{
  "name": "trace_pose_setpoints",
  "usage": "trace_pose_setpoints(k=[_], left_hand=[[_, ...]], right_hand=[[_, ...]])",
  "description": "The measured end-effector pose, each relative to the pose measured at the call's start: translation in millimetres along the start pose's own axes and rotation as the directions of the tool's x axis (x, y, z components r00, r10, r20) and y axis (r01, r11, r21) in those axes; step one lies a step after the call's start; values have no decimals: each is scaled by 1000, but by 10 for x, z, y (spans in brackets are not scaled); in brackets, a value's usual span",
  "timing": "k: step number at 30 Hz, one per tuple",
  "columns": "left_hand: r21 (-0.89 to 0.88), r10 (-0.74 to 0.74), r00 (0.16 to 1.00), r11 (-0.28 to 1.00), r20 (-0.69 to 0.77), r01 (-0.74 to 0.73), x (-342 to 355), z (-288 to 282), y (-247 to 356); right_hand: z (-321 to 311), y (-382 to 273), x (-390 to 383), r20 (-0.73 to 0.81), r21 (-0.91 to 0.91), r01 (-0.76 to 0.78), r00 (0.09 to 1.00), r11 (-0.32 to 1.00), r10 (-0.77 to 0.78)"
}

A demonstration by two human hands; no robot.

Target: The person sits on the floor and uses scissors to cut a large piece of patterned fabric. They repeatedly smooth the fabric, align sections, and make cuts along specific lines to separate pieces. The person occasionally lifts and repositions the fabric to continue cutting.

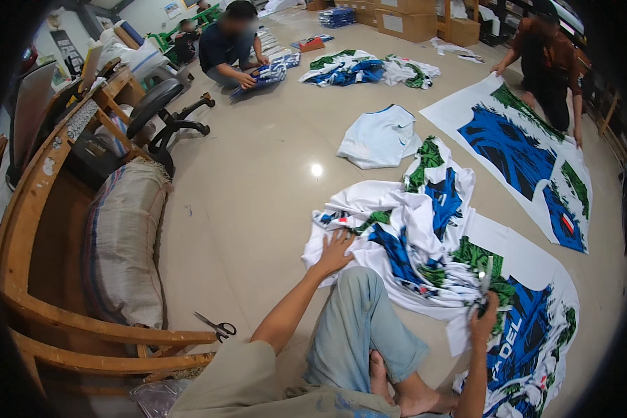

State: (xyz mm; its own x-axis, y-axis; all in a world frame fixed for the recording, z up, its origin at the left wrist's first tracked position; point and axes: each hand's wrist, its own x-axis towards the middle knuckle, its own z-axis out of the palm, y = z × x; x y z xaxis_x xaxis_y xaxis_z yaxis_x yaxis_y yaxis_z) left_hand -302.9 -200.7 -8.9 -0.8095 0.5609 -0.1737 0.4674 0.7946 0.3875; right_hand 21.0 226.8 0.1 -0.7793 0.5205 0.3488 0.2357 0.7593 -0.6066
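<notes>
My left hand [334,252] lies with fingers spread on a rumpled heap of printed white, blue and green fabric [369,195] on the floor. My right hand [484,313] grips silver-bladed scissors [486,273] pointing away from me over the fabric's right side. A wider printed sheet [529,334] with blue and green brush patterns spreads to my right. A plain pale folded garment [376,136] lies beyond the heap. A second pair of black-handled scissors [223,329] rests on the floor at my lower left.
One co-worker [550,76] holds a printed panel [508,160] at right; another [226,49] handles folded pieces [272,73] farther back. A wooden frame [21,244], woven sack [122,244] and office chair [157,104] line the left. Cardboard boxes [404,24] and fabric piles [341,66] are behind.
</notes>
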Motion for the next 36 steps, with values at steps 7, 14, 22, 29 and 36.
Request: trace_pose_setpoints(k=[7,14,22,29,36], left_hand=[[95,-36,949,995,315,6,896,-122,887],[-97,135,922,990,363,-107,1054,532,2124],[-75,4,957,997,289,19,1092,370,2050],[168,-178,942,977,286,134,596,-69,1663],[221,87,930,960,358,-175,-177,52,2036]], right_hand=[[-720,2232,395,-294,-274,-244,942,930,160],[-1620,2642,251,-460,-474,-399,872,785,165],[-492,398,543,-188,-88,-144,974,986,125],[-1209,1087,-299,-270,-247,-431,891,868,366],[-2056,1300,-1207,-290,-399,-575,818,715,496]])
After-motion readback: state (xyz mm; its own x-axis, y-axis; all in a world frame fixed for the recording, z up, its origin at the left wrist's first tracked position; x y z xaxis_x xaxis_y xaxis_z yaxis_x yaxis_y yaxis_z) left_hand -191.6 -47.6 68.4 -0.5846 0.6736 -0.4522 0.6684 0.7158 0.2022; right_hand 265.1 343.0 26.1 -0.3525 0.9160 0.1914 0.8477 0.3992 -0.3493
